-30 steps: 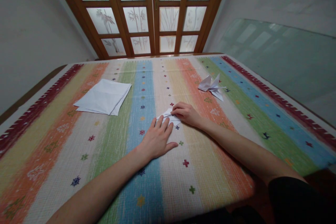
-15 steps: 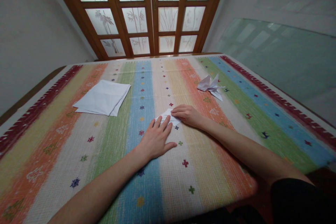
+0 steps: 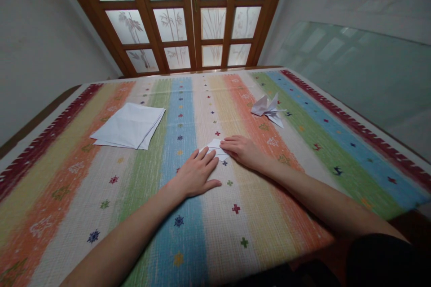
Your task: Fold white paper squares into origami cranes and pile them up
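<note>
A small folded sheet of white paper [image 3: 215, 145] lies flat on the striped tablecloth in front of me. My left hand [image 3: 198, 172] is spread palm-down, its fingertips pressing on the paper's left side and the thumb stretched out on the cloth. From the right, my right hand [image 3: 243, 150] rests over the paper's right edge, fingers extended close together and lying flat. Parts of the paper are hidden under the fingers of both hands.
A stack of white paper sheets [image 3: 129, 125] lies to the left. Farther off on the right stands a folded white paper crane [image 3: 268, 110]. The striped tablecloth [image 3: 235, 233] covers the table, which reaches toward a glazed wooden door [image 3: 193, 22].
My left hand has slid slightly left across the folded paper, uncovering a little more of it. The right hand stays at the right edge. The whole view has shifted a little.
</note>
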A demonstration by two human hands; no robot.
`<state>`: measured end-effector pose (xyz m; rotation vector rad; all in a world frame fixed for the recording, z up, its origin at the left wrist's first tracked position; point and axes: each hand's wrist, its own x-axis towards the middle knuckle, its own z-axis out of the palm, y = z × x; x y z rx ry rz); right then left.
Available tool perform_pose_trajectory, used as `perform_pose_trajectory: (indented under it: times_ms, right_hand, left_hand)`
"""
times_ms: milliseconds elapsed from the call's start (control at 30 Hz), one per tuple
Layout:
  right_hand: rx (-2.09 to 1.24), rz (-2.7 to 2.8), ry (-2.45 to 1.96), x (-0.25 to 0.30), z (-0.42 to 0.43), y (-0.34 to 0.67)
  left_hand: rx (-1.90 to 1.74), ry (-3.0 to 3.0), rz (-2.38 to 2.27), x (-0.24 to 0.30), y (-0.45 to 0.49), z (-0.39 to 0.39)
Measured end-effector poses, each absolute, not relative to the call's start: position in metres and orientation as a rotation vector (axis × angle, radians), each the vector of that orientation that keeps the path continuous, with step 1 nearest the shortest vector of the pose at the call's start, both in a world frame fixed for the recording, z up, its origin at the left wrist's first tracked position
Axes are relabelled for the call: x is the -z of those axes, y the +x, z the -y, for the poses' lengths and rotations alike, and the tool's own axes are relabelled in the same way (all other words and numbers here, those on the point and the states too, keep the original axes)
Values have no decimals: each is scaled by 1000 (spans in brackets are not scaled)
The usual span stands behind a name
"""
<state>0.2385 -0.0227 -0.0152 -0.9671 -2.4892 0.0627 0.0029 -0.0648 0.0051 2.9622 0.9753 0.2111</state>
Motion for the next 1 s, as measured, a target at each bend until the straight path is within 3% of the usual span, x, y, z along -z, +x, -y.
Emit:
perform_pose_trajectory:
  times_ms: [167,300,433,533,667,800,1000]
  right_hand:
    - [17,2562,-973,17,26,242]
    - [75,2606,-964,14,27,241]
    - [102,2599,-964,17,26,241]
    - [57,2579,-976,19,26,241]
    - [-56,2490,-1028,18,28,240]
    - [-147,2333,-1185,17,30,240]
    - [-139,2039,-1321,11,29,243]
  left_hand:
    - [-307,2959,-1025,-9,-14,52]
    - [-382,2941,-1314,-8,-28,45]
    - [-700,2737,-1689,-5,-36,37]
    - [-834,2734,-1534,-5,-34,33]
    - [-512,2904,-1093,-4,-21,36]
    - [-162,2869,-1052,1,-11,40]
    - [-358,2772,-1140,-1,-5,44]
